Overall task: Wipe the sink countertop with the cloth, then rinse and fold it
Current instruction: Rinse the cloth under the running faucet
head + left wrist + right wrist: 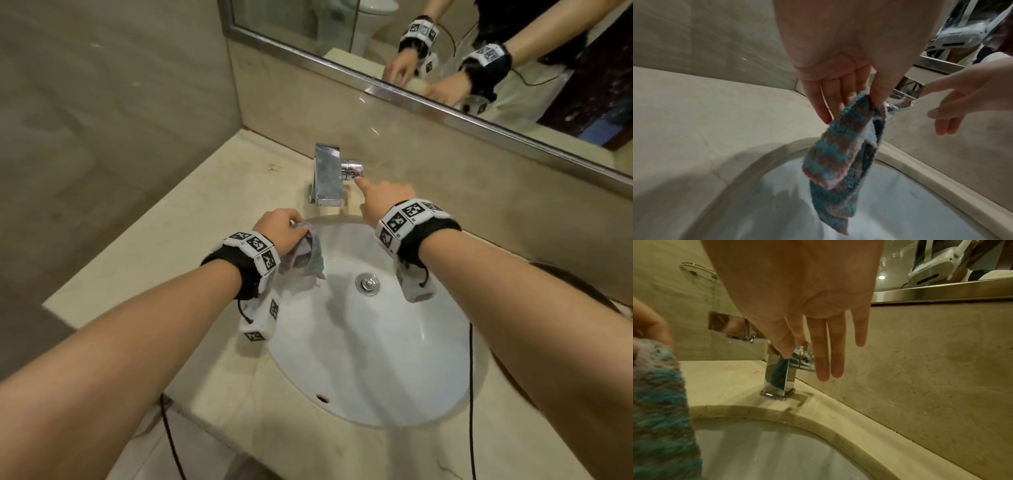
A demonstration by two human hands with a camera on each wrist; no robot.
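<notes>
left hand (278,229) pinches a hanging teal-and-pink cloth (303,263) over the white sink (394,359), frame centre; right hand (383,202), fingers extended, touches the faucet handle (352,170).

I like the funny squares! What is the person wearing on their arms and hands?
Both forearms are bare, with no sleeves and no gloves. The left hand and right hand each have a black fuzzy wristband topped with white blocks printed with black square patterns. A small white camera box hangs under each wrist, and thin black cables trail down.
</notes>
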